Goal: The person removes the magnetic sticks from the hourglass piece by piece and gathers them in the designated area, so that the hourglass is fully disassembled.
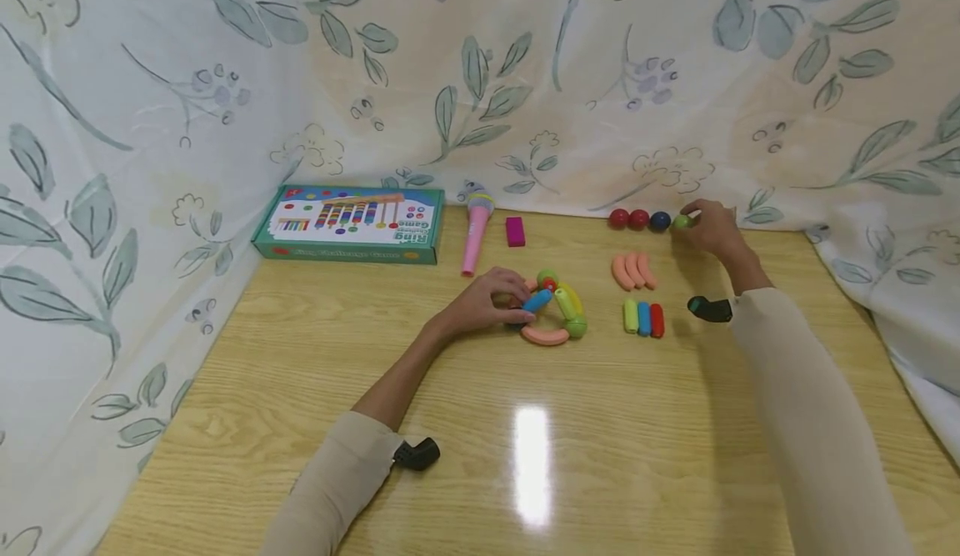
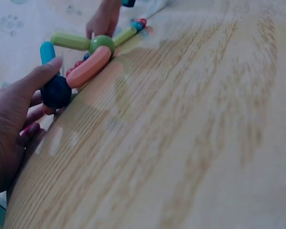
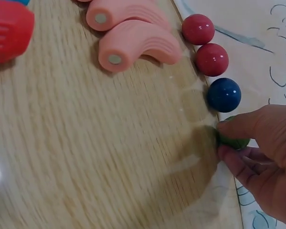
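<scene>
My left hand [image 1: 491, 299] holds one corner of a ring of magnetic balls and rods. Its thumb presses a blue rod [image 2: 47, 51] that stands up from a dark blue ball [image 2: 56, 92], and its fingers reach behind that ball. A curved orange rod [image 1: 545, 336] joins this corner to a green ball [image 1: 576, 327], from which a light green rod [image 1: 563, 304] leans inward. A curved yellow rod [image 1: 572, 296] forms the right side. At the back edge of the table, my right hand [image 1: 712, 227] pinches a loose green ball [image 3: 236, 138] between thumb and fingers.
Beside that ball lie a dark blue ball [image 1: 660, 221] and two red balls [image 1: 638, 220] in a row. Curved orange rods [image 1: 634, 271] and short straight rods [image 1: 643, 319] lie nearer. Further left are a pink block [image 1: 515, 232], a toy microphone [image 1: 476, 231] and a game box [image 1: 348, 224].
</scene>
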`<action>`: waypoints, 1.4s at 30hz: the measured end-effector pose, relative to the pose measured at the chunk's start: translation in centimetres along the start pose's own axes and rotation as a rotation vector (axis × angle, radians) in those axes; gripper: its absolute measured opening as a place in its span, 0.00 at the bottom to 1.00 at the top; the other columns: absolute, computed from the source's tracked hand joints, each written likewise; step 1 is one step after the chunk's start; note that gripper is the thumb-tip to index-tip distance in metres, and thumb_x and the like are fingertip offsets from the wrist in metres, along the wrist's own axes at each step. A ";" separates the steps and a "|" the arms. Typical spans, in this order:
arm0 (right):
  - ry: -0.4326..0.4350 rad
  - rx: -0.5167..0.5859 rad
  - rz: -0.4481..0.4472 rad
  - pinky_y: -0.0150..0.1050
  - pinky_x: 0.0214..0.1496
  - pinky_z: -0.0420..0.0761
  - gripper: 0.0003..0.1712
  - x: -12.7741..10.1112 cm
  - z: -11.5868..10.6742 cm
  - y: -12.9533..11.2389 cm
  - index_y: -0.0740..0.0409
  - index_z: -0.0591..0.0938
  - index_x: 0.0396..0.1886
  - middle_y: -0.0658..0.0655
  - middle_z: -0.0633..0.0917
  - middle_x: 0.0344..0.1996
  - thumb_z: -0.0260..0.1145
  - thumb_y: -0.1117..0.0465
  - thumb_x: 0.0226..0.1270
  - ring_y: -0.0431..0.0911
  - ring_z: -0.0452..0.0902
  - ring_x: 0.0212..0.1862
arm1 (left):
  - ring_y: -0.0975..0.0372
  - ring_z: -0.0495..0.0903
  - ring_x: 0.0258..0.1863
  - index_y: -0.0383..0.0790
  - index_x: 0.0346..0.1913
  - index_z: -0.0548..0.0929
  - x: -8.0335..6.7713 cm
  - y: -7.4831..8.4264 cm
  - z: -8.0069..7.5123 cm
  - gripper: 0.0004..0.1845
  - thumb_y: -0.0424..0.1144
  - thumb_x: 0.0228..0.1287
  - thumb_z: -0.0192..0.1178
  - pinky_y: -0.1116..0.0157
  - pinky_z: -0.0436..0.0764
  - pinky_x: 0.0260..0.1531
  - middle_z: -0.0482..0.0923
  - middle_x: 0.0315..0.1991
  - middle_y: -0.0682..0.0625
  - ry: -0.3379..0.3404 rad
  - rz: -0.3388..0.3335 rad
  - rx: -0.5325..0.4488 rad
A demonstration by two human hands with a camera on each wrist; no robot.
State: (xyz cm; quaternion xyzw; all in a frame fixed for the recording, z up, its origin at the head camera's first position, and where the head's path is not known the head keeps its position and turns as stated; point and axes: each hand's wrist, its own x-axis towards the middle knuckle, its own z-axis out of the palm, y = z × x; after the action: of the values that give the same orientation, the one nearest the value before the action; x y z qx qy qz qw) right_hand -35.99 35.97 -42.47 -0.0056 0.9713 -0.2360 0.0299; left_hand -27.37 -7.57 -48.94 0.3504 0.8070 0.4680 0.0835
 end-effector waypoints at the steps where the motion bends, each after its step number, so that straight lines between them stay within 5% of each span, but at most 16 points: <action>1: 0.003 0.004 -0.001 0.68 0.65 0.73 0.29 0.0 0.1 0.1 0.78 0.71 0.65 0.85 0.76 0.58 0.62 0.62 0.72 0.74 0.74 0.59 | 0.58 0.75 0.64 0.44 0.44 0.92 0.0 0.0 0.0 0.10 0.42 0.61 0.77 0.56 0.71 0.72 0.85 0.55 0.50 0.000 0.001 0.001; 12: -0.002 0.022 0.022 0.69 0.68 0.68 0.34 -0.5 0.3 0.1 0.76 0.66 0.70 0.84 0.74 0.60 0.66 0.61 0.71 0.73 0.72 0.60 | 0.57 0.76 0.64 0.45 0.43 0.92 0.1 -0.1 0.2 0.11 0.42 0.60 0.78 0.55 0.71 0.73 0.85 0.55 0.50 -0.003 0.021 0.006; 20: 0.017 0.015 0.003 0.66 0.60 0.73 0.40 -0.8 0.3 0.7 0.77 0.63 0.71 0.84 0.74 0.56 0.70 0.63 0.68 0.73 0.73 0.56 | 0.57 0.76 0.65 0.45 0.44 0.92 0.0 -0.1 0.2 0.10 0.42 0.60 0.77 0.55 0.71 0.73 0.85 0.56 0.50 -0.002 0.023 0.005; 37: 0.003 0.016 0.014 0.66 0.61 0.73 0.38 -0.9 0.3 0.5 0.78 0.63 0.71 0.85 0.74 0.57 0.68 0.65 0.69 0.73 0.73 0.58 | 0.58 0.75 0.65 0.45 0.44 0.92 -0.1 -0.1 0.0 0.10 0.42 0.61 0.77 0.56 0.71 0.72 0.85 0.56 0.51 0.005 0.009 0.004; 42: -0.044 -0.028 0.038 0.71 0.68 0.68 0.44 -1.5 -0.4 -0.3 0.80 0.55 0.75 0.89 0.67 0.63 0.65 0.65 0.68 0.79 0.65 0.65 | 0.58 0.75 0.65 0.45 0.44 0.92 -0.1 0.0 0.0 0.10 0.43 0.62 0.77 0.56 0.71 0.73 0.85 0.56 0.51 0.002 0.005 0.009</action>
State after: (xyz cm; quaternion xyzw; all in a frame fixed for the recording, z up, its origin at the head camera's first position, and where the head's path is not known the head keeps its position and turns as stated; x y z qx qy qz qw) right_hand -34.51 35.93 -41.87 0.0074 0.9735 -0.2216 0.0558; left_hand -27.30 -7.65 -48.95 0.3524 0.8082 0.4650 0.0798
